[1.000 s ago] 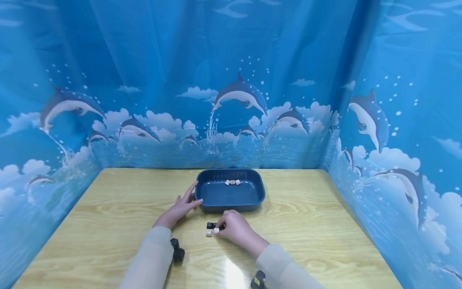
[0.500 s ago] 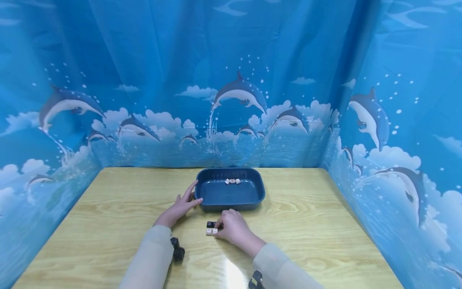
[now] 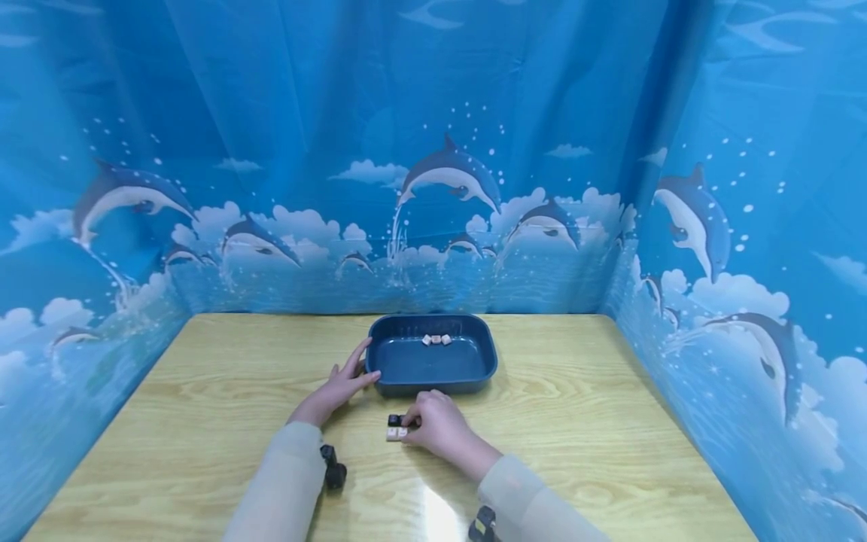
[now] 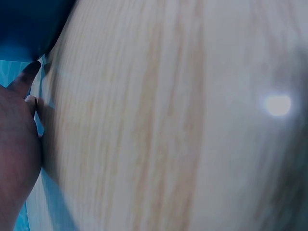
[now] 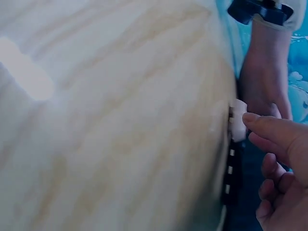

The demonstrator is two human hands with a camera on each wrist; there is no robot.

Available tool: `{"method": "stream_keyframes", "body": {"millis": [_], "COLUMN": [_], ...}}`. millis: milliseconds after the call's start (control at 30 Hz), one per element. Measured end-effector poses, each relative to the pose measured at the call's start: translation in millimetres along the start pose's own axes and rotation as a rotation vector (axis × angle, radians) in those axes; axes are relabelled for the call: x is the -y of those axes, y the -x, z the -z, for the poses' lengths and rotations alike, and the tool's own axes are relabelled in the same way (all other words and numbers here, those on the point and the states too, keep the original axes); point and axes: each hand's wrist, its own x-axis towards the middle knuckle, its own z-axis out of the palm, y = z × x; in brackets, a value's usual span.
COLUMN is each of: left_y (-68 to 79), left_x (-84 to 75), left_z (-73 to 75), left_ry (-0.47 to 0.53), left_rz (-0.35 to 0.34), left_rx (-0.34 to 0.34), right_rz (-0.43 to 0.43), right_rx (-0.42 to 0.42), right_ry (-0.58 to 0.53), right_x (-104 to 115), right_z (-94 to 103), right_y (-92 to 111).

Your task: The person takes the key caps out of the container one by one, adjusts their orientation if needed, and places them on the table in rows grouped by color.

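My right hand (image 3: 440,427) pinches a small white keycap-like piece (image 3: 403,433) between thumb and fingers, low at the table. Beside it sits a second white piece (image 3: 392,434), with black key-like pieces (image 3: 394,420) just behind, partly covered by my fingers. Seen from the right wrist, my thumb touches the white piece (image 5: 238,122) at a black strip (image 5: 233,178) with white marks along its side. My left hand (image 3: 336,390) rests against the left side of a dark blue tray (image 3: 433,390), fingers spread, thumb on its front left corner.
Several small white pieces (image 3: 436,340) lie in a row inside the tray toward its back. The wooden table (image 3: 576,436) reaches to a blue dolphin-print curtain (image 3: 305,286) at the back and sides. Black wrist cameras (image 3: 334,468) are strapped near both cuffs.
My right hand has brought the white piece slightly left, and it now sits close against the other white piece. The left hand and tray have not moved.
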Motion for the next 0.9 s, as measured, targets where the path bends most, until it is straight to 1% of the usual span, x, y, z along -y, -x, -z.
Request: {"method": "stream_keyframes", "body": {"millis": [167,300,500,633,900], "left_y": [0.4,0.5,1.7,2.2,0.4], "left_x": [-0.1,0.1,-0.6,-1.4,-1.6], "left_z": [0.1,-0.1,-0.1,-1.0,-2.7], "left_ry": [-0.007,-0.003,-0.008,-0.013,-0.014], "left_rz": [-0.001,0.008,0.009,0.010,-0.005], "left_rx": [-0.010,-0.010,-0.013,-0.016,-0.017], "right_rz": [-0.036,-0.037,-0.044,-0.074,-0.124], "right_rx": [0.010,-0.001,0.005,0.004,-0.013], "right_ry": [-0.087,-0.170,-0.325,-0.422,-0.481], "right_x": [-3.6,-6.1,-8.3,-12.6,-28.2], "right_z": [14.2,26.3,42.0,51.6,70.7], "right_y": [-1.8,-3.7,-7.4,-11.4,-26.4]}}
